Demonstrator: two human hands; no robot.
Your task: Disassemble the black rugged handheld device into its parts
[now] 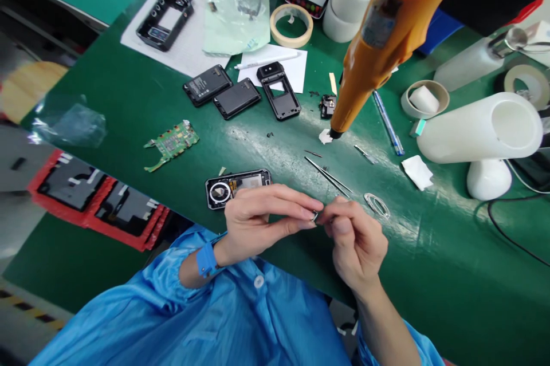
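Observation:
My left hand (268, 214) pinches a tiny part (315, 216) between thumb and fingertips; it is too small to name. Close against it, my right hand (356, 237) has its fingers curled at the same part, and whether they grip it is hidden. Partly behind my left hand lies an open phone housing (234, 185) with a round ring at one end. Just beyond my hands are metal tweezers (329, 176) and a coil of thin wire (377, 205). A green circuit board (174, 144) lies to the left.
An orange electric screwdriver (378, 39) hangs over the bench, its tip low near a white scrap (325, 136). Black back covers (236, 98), a black frame (281, 94) and a tape roll (291, 25) lie farther back. A white bottle (476, 128) lies at right; red trays (98, 200) stand at left.

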